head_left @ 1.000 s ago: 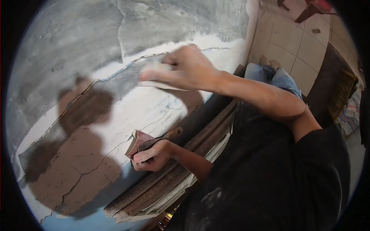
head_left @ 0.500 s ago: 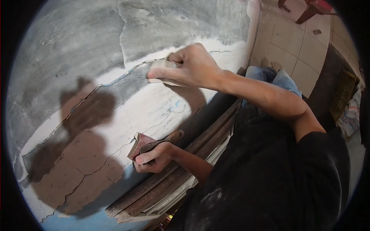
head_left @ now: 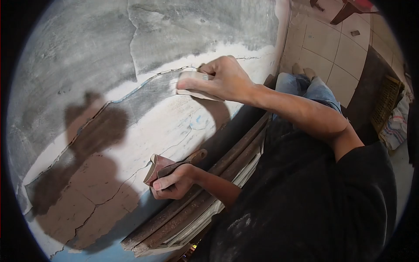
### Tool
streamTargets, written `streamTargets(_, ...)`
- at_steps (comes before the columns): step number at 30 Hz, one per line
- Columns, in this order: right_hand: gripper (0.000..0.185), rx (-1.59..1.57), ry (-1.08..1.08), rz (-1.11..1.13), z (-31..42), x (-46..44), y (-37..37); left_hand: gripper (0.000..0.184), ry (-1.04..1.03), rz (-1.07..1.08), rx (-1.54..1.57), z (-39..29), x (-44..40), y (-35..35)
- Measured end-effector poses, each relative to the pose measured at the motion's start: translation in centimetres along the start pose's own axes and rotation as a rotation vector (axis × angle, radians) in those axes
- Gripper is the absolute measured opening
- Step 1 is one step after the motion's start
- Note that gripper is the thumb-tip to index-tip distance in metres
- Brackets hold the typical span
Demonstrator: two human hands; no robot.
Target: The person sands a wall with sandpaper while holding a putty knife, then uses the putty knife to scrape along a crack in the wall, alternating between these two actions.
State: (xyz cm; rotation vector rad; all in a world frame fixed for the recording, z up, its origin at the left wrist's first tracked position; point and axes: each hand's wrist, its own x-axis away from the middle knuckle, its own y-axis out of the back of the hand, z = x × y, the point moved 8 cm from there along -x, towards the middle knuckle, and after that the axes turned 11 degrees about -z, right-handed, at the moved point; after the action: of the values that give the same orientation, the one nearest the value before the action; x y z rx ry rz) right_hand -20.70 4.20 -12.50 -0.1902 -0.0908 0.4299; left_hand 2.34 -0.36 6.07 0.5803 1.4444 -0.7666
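Observation:
My right hand is closed on a pale, flat folded piece of sandpaper, held against the wall. It lies just below a ragged plaster edge, between grey and whitened patches. Lower down, my left hand grips a curled, reddish-brown sheet of sandpaper together with a putty knife. The putty knife's wooden handle points up and to the right. My left hand is in front of the wall's lower part, and its fingers partly hide both things.
A long crack runs through the plaster at lower left. Brown wooden rails line the wall beside my body. A yellowish basket and a striped cloth are at right. A red chair stands on the tiled floor.
My right hand has slid a little to the right along the wall with the sandpaper. The view has shifted slightly. My left hand keeps the same hold.

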Motion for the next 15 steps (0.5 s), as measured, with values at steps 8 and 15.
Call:
streamTargets(8, 0.063, 0.022, 0.134, -0.041, 2.3, 0.0, -0.4, 0.048, -0.028, -0.007, -0.069, 1.3, 0.2, 0.4)
streamTargets(15, 0.062, 0.113, 0.209, -0.037, 2.8, -1.2, 0.7, 0.046, -0.123, 0.017, -0.052, 0.0, 0.0, 0.2)
